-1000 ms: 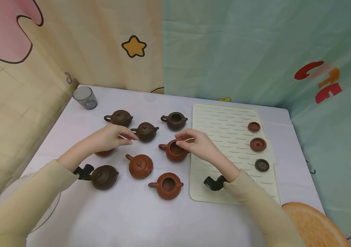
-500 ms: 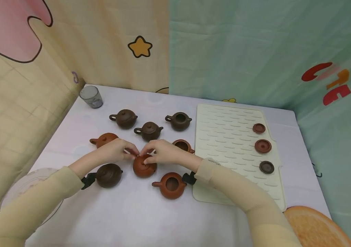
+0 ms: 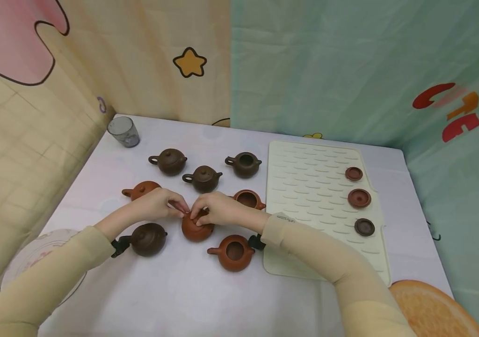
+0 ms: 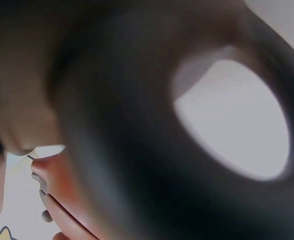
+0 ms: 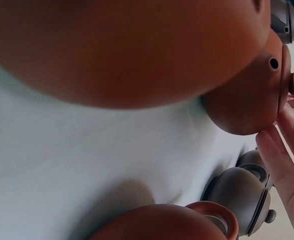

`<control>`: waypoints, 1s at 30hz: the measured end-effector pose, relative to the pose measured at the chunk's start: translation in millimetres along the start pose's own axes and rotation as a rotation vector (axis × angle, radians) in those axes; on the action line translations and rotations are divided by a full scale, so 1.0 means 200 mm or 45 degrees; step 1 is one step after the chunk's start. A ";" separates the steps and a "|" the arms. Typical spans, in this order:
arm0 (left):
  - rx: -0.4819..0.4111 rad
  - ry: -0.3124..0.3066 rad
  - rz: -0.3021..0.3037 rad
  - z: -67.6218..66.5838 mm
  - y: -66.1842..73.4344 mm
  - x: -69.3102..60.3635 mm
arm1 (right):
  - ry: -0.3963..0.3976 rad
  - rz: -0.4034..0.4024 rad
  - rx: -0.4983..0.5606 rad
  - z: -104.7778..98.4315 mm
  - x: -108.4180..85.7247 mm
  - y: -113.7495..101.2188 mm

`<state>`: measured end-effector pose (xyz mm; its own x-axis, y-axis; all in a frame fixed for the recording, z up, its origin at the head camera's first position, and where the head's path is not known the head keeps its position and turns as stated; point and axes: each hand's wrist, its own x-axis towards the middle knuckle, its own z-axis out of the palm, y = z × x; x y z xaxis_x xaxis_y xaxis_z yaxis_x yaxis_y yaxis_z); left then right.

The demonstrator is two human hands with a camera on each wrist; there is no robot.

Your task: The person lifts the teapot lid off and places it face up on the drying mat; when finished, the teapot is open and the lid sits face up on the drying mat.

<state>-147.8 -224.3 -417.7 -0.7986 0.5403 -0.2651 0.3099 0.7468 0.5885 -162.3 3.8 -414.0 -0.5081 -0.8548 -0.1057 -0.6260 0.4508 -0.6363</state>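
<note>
A reddish-brown clay teapot (image 3: 197,230) stands in the middle of the white table, with its lid on. My left hand (image 3: 159,204) pinches at its handle side, where the fingers hide the handle. From the other side my right hand (image 3: 217,208) pinches the lid's knob, and other fingers touch the teapot near its rim. In the right wrist view the lid (image 5: 285,75) sits in the pot's mouth. A dark teapot (image 3: 148,239) is below my left wrist. An open, lidless reddish teapot (image 3: 235,253) is below my right wrist.
Several dark teapots, such as one lidded pot (image 3: 205,179), stand behind my hands. A cream mat (image 3: 302,187) at right bears lids, including a dark lid (image 3: 364,227). A glass cup (image 3: 124,131) is at the back left, and an orange-slice shape (image 3: 437,309) at the front right.
Both hands have come down and inward onto the reddish teapot, the right from beside another reddish pot. They took hold of handle side and lid, and have hardly moved in the last half second.
</note>
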 end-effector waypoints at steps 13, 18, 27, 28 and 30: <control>-0.011 -0.015 -0.002 0.00 0.01 0.02 | 0.039 0.025 0.010 0.01 -0.01 0.02; -0.005 -0.018 -0.016 -0.01 0.02 0.01 | 0.072 0.091 0.160 -0.05 -0.06 0.01; -0.010 0.002 -0.027 -0.01 0.04 -0.02 | 0.186 0.335 0.652 -0.16 -0.31 0.07; -0.017 0.006 -0.025 -0.01 0.04 -0.02 | 0.200 0.370 0.728 -0.16 -0.35 0.10; -0.025 0.015 -0.024 -0.01 0.04 -0.02 | 0.234 0.431 0.900 -0.17 -0.45 0.15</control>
<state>-142.6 -222.1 -410.9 -0.8106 0.5211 -0.2673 0.2843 0.7491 0.5984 -156.2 102.5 -397.7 -0.7308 -0.6175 -0.2910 0.0705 0.3557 -0.9319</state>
